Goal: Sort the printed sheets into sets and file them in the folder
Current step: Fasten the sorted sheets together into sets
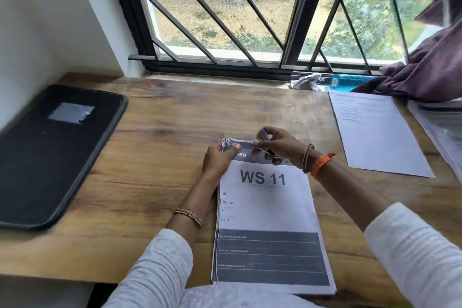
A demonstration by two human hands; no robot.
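Two hands are busy at the far end of a stack of printed sheets [270, 207]. The stack lies on the near part of a wooden table [162, 157], right in front of the person. The top sheet says "WS 11" in big letters and has a dark block near its bottom. White sleeves cover both arms near the camera, and there are bangles on both wrists.

The far top edge of the stack is lifted and curled up. The left hand [217, 157] pinches the left corner of that curled edge, with its fingers bent round the paper. The right hand [277, 144] has its fingers curled round a small stapler [265, 138]. The stapler touches the curled edge, just beside the left hand. How far the paper goes into the stapler is too blurry to tell.

On the left of the table lies a black folder [50, 155], closed and flat, well apart from the stack. It has a small pale label on its cover. On the right lies a single sheet [375, 132] with faint lines of print. More paper [442, 127] is piled at the far right edge.

Farther back, a white rag [306, 82] and a blue thing [350, 82] sit near the window sill. A purple cloth [430, 70] hangs down at the far right. A window with slanted bars [225, 20] is behind the table.
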